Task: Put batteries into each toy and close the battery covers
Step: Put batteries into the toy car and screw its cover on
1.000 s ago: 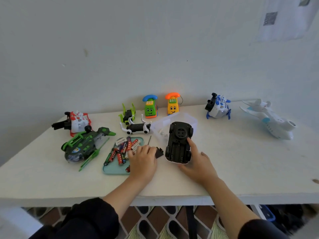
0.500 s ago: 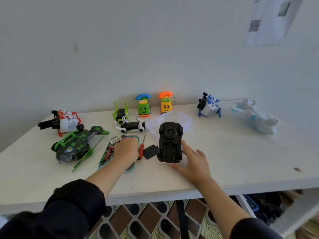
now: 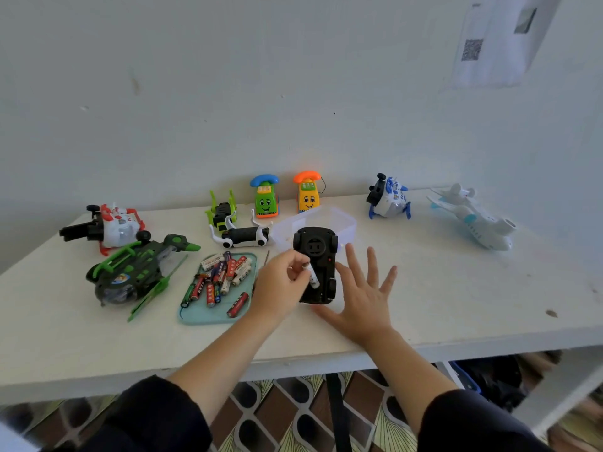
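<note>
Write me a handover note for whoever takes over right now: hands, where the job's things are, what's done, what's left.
Left hand: pinches one battery over the upturned black car.
Right hand: open, fingers spread, by the car's right side.
Spare batteries lie on the teal tray, left of the car.
Done: battery picked up. Not yet seated; the car's cover is not in view.
Left: seat it, close the cover, then the other toys along the table.
</note>
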### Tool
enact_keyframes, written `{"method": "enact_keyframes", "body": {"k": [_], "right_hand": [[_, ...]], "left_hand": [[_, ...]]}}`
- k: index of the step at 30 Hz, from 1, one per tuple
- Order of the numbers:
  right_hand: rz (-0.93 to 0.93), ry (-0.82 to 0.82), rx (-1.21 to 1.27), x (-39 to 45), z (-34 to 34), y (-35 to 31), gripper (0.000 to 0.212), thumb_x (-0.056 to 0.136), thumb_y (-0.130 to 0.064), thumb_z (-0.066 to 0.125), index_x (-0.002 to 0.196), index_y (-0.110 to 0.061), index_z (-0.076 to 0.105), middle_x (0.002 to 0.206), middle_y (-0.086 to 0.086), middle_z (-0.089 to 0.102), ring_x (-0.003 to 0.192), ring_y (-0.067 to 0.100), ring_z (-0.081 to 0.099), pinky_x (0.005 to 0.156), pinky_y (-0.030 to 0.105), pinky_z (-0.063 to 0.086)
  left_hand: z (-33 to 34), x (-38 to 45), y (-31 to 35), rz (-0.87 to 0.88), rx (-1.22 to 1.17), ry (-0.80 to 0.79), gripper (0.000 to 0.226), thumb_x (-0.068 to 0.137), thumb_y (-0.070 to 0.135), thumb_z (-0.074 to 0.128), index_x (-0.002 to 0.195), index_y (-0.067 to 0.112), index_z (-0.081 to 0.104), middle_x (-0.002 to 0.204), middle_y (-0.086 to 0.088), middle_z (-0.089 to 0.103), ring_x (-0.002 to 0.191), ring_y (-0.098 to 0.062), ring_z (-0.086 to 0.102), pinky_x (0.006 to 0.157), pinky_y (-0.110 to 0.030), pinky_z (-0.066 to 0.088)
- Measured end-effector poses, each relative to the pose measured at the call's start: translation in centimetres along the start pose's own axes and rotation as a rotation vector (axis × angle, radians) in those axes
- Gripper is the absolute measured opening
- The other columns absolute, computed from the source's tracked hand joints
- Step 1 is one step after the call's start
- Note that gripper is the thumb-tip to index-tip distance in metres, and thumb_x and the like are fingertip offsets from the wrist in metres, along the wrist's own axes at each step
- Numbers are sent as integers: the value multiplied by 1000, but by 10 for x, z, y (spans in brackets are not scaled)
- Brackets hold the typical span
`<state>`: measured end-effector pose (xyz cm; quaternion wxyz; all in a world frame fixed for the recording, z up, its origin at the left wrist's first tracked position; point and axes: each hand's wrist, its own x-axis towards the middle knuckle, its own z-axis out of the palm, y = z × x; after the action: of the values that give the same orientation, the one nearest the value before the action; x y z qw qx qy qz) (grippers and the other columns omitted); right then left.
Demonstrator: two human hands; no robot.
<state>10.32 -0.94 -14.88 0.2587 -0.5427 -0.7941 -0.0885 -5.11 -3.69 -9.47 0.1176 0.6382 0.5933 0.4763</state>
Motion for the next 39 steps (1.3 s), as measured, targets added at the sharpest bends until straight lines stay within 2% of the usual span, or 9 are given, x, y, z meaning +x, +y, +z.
{"method": "enact_keyframes", "body": {"k": [3,11,17,20,25,28,32,35,39], "right_hand": [[-9,-16,9,2,0,0,77,72,-76,37,127,-22,44,149,5,37,142,33,12,96,72,10],[-62,19,160,6,5,4,80,72,-75,40,134,-25,37,143,3,46,137,20,21,99,72,18],[-32,-139,254,9,-1,9,100,64,-83,32,146,-28,19,153,-20,1,143,5,-4,112,58,-6],[-16,-194,277,10,-2,8,102,73,-75,50,149,-28,2,156,-18,-1,145,8,-3,112,57,-6],[-34,-223,282,12,-2,8,108,61,-85,23,150,-30,-3,147,-28,-11,140,1,-9,112,59,-5],[-40,-212,307,11,-2,9,106,62,-84,25,150,-30,1,142,-29,-13,144,6,-3,112,58,-4],[-21,-224,322,10,-4,10,104,66,-82,37,149,-30,3,154,-21,-1,144,5,-3,112,56,-5],[-24,-233,306,10,-3,9,107,61,-86,26,149,-30,2,155,-21,-1,143,3,-5,113,56,-6],[-28,-234,297,11,-3,9,107,59,-85,21,150,-32,1,154,-22,-1,143,3,-6,112,55,-6]], "left_hand": [[10,-8,-1,67,44,12,16,83,4,64,96,10,70,84,0,66,74,-13,62,68,-13,48],[17,-8,0,19,3,39,16,84,7,67,98,10,72,83,1,69,68,5,58,64,0,40],[18,1,-3,-12,8,11,14,84,9,67,97,10,72,76,10,63,66,0,59,63,-2,42],[18,1,-4,20,9,12,8,83,8,68,90,8,71,73,10,63,63,3,58,61,-3,42],[21,-10,-12,182,33,127,5,80,3,67,75,4,66,70,1,67,67,-7,62,64,-4,43],[26,-14,-12,235,45,164,7,80,8,64,74,3,66,68,-2,65,68,-8,61,64,-8,45],[22,-4,-7,215,108,43,3,81,8,67,78,7,68,81,0,72,72,-9,66,64,-1,41],[19,4,-6,127,167,-56,5,84,10,66,80,8,68,87,1,73,78,-13,67,61,-1,36],[20,10,-9,125,236,-101,6,85,13,65,85,10,71,91,1,71,83,-14,65,71,-17,43]]}}
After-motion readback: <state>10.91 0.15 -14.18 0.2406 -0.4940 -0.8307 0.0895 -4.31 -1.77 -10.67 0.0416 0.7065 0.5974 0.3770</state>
